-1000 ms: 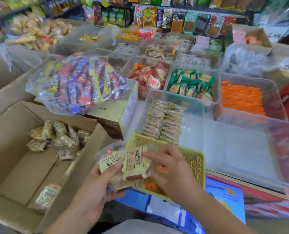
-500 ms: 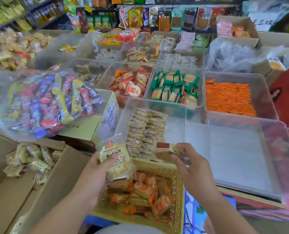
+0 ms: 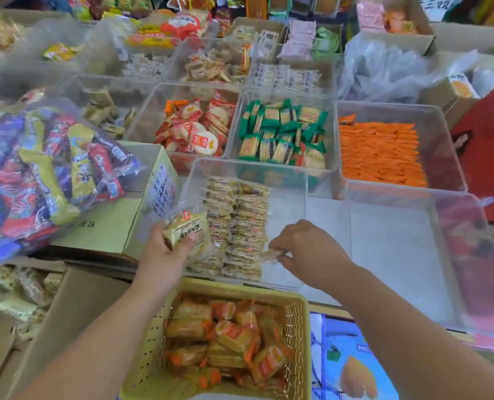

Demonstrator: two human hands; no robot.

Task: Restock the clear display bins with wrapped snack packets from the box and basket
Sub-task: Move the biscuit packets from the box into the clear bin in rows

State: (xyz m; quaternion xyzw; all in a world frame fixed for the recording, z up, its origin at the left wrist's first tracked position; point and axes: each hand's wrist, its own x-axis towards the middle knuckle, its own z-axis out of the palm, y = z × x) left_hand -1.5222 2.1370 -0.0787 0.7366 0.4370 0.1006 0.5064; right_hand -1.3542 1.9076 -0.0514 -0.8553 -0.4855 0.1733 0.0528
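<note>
Forward from above the basket, the right hand [image 3: 306, 252] has carried one small clear-wrapped snack packet [image 3: 271, 254] into the near clear plastic display bin [image 3: 248, 168]. It pinches the packet between fingertips and thumb, just beside the near right end of the neat packet rows [image 3: 237, 223]. To the left, the left hand [image 3: 162, 252] grips a bunch of cream-yellow wrapped packets [image 3: 186, 230] over the bin's near-left corner. Such a packet is probably light, its film slick and crinkly, the biscuit inside brittle. A gentle pinch on the long edges or a sealed end should serve, without squeezing. Nearer sits the yellow perforated plastic basket [image 3: 305, 327] of orange-wrapped packets [image 3: 231, 336], and at near left the brown cardboard box [image 3: 75, 307].
</note>
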